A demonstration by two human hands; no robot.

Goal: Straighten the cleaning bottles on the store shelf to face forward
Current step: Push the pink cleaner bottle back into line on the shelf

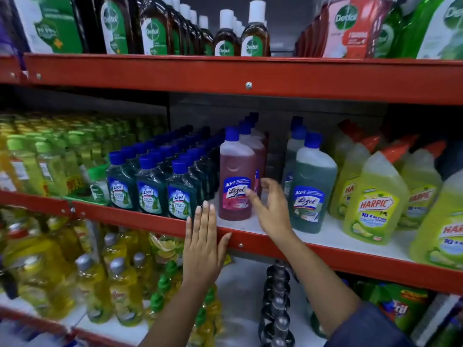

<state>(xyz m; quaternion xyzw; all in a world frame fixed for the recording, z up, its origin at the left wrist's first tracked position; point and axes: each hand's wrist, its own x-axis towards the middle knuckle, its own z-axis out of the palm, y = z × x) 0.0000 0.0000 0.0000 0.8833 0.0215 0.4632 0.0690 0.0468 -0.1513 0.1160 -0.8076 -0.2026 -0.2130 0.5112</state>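
Note:
A pink Lizol bottle [235,176] with a blue cap stands at the front of the middle red shelf [325,256], label facing me. My right hand [271,209] hovers just right of it, fingers spread, one fingertip near the label and holding nothing. My left hand [204,241] lies flat and open against the shelf's front edge, below and left of the pink bottle. A green Lizol bottle [312,189] stands to the right of my right hand, turned slightly. Several small dark green Lizol bottles [150,189] stand in rows at the left.
Yellow-green Harpic bottles [373,199] crowd the shelf's right end. Pale green bottles [37,159] fill the left. Dettol bottles [254,38] line the upper shelf. Yellow dish-liquid bottles [120,291] and dark bottles with grey caps [276,306] stand on the lower shelf.

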